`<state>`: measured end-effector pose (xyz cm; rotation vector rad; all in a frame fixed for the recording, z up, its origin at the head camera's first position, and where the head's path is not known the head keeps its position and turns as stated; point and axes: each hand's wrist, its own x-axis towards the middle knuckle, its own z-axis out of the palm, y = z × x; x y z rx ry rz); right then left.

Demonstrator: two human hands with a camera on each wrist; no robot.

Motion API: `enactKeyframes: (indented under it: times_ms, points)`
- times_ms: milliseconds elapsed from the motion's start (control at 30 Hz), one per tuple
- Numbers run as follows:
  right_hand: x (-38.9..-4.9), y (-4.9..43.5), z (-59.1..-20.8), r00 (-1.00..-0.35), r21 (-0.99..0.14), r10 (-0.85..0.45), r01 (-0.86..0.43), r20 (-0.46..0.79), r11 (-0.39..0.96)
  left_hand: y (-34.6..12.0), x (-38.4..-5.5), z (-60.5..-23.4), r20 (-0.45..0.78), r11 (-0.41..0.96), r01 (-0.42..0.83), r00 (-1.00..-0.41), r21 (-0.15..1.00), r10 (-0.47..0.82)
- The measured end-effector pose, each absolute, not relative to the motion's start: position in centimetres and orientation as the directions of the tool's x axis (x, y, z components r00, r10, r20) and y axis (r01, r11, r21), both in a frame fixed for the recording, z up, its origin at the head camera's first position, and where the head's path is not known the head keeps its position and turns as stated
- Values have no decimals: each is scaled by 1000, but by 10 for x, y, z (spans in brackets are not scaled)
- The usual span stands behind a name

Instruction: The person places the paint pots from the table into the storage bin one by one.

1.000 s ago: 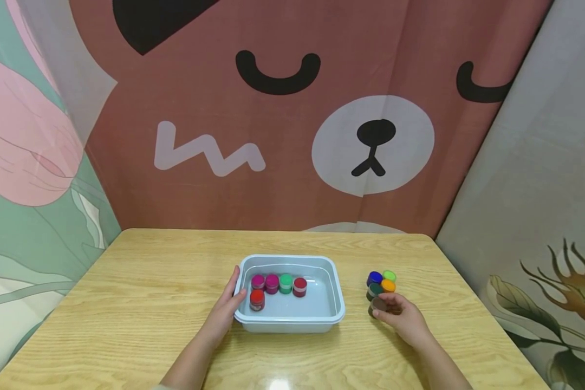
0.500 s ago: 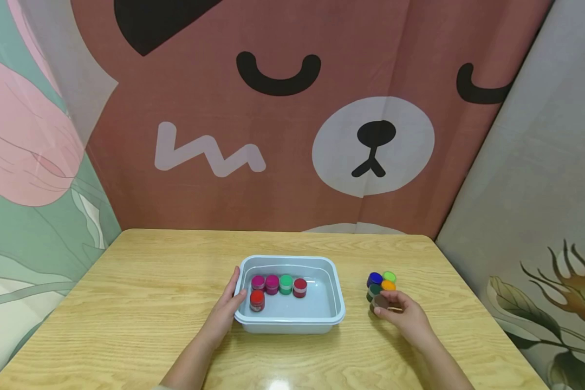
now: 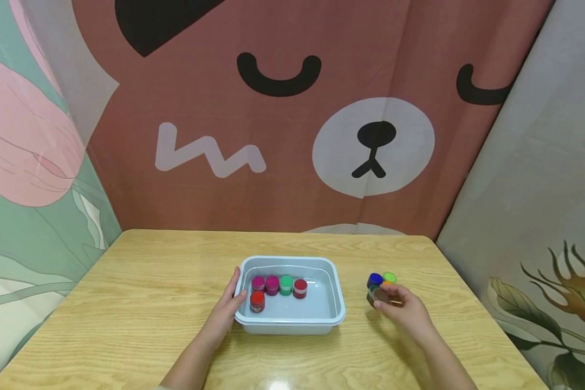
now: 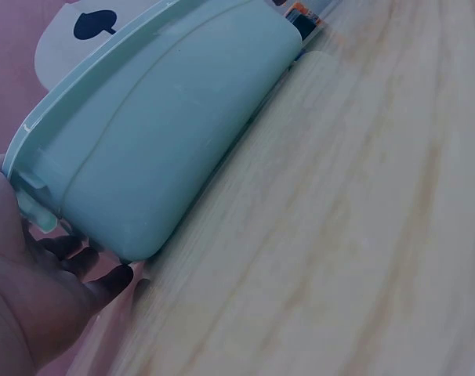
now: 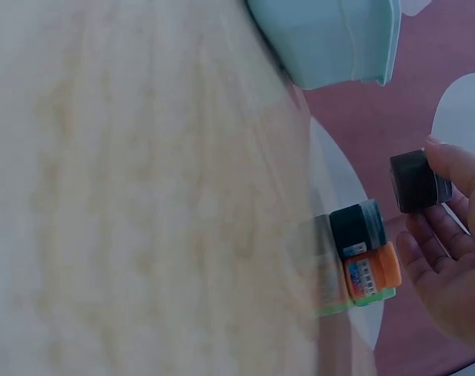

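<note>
Lifted off the table, a small dark brown paint jar [image 5: 416, 182] is pinched between the thumb and fingers of my right hand [image 3: 409, 314]. Beneath and beside it stand a dark green jar [image 5: 355, 231], an orange jar [image 5: 364, 270], a blue jar [image 3: 375, 279] and a lime green jar [image 3: 389, 277]. My left hand [image 3: 224, 311] grips the left end of a pale blue plastic tub [image 3: 292, 327], thumb on its rim. In the tub are two magenta jars [image 3: 272, 284], a green jar [image 3: 286, 284], a dark red jar [image 3: 300, 288] and, nearer me, a bright red jar [image 3: 257, 301].
The wood-grain table [image 3: 151, 292] carries the tub in its middle and the loose jars to the right. Behind it hangs a curtain [image 3: 283, 206] with a bear print. Another printed curtain [image 3: 526, 216] hangs along the right side.
My right hand has raised the brown jar off the table, slightly up and away from me, so it now partly covers the dark green and orange jars. The left hand and tub have stayed put.
</note>
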<state>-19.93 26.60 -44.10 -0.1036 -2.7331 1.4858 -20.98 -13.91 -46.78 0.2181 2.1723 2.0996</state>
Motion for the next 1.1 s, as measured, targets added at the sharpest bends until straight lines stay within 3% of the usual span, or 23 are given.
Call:
enactKeyframes:
  times_ms: [1100]
  points:
    - [-219, 228, -391, -997, -855, -41, -72, 60, 514, -139, -211, -469, 11, 44, 19, -985, 999, 170]
